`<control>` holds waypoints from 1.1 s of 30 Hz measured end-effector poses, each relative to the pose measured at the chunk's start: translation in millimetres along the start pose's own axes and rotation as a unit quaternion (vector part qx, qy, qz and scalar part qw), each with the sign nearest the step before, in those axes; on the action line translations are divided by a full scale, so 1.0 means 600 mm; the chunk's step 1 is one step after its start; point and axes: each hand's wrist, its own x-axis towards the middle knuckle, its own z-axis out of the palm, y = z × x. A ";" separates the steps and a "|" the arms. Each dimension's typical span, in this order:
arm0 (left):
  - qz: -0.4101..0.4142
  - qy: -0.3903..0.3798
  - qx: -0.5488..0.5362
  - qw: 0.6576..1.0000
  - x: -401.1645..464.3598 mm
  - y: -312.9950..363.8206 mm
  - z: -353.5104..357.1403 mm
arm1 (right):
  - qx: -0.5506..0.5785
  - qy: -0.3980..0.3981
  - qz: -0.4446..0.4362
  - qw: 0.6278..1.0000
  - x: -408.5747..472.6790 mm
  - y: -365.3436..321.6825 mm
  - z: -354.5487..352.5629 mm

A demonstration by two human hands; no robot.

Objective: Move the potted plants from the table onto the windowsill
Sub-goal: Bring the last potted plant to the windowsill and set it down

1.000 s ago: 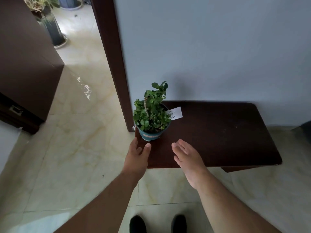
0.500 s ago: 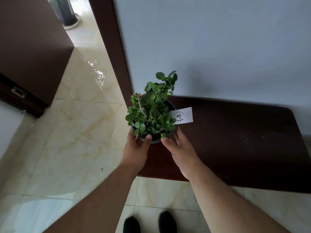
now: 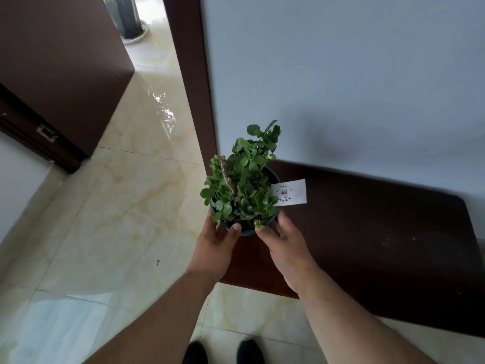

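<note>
**Me:** Potted plant (image 3: 240, 190) is in both my hands, over the near left corner of the dark counter (image 3: 367, 232). My left hand (image 3: 216, 245) is wrapped round the left side of the pot, thumb on the rim. My right hand (image 3: 284, 245) is pressed on the right side, fingers curled round it.

**Helper:** Is it touching the counter?

**Me:** I can't tell. My hands hide the bottom of the pot.

**Helper:** How do you carry it well?

**Me:** I think I should keep it straight up so no dirt spills. I'd hold the pot, not the leaves. A white tag (image 3: 290, 193) sticks out on the right, and I shouldn't bend it.

**Helper:** Where's the windowsill?

**Me:** I can't see it. I'd turn slowly, away from the brown door frame (image 3: 191, 74) just behind the leaves.
</note>
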 end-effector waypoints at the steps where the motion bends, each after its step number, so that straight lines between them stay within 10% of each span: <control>1: 0.000 0.001 -0.001 1.000 -0.006 -0.001 0.001 | -0.004 -0.005 -0.005 1.000 -0.005 -0.004 -0.001; 15: 0.027 0.139 -0.087 0.986 -0.191 0.079 -0.165 | -0.082 -0.145 -0.068 0.984 -0.126 -0.129 0.170; 33: 0.046 0.455 -0.217 0.863 -0.541 -0.079 -0.822 | -0.193 -0.463 -0.066 0.863 -0.400 -0.050 0.923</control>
